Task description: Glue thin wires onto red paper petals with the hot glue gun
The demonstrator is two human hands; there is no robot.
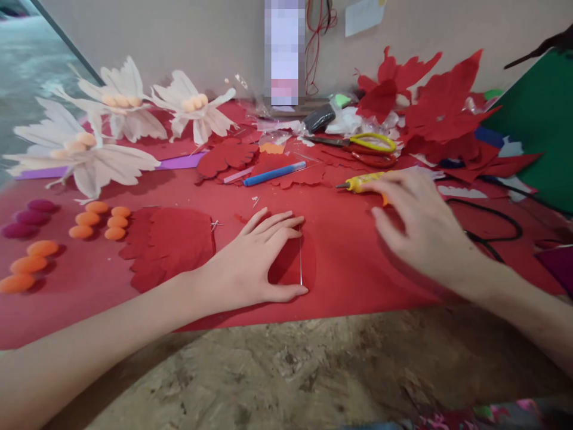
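We work over a broad, red-covered tabletop (344, 257). Our left hand (273, 248) lies spread, pressing down with thumb and fingertips far apart, grasping nothing; our right hand (421, 209) is loosely curled, and we cannot tell whether it grips anything. Left of the left hand lies a stack of scalloped red fabric petals (174, 239). At the right fingertips sits a yellow plastic glue gun (364, 181). Beneath the left hand is a thin, smooth red piece (310, 257), a slim pale straight wire (301, 263) spanning thumb to fingers. We judge this as positioning wire; gluing calls for steady pressure.
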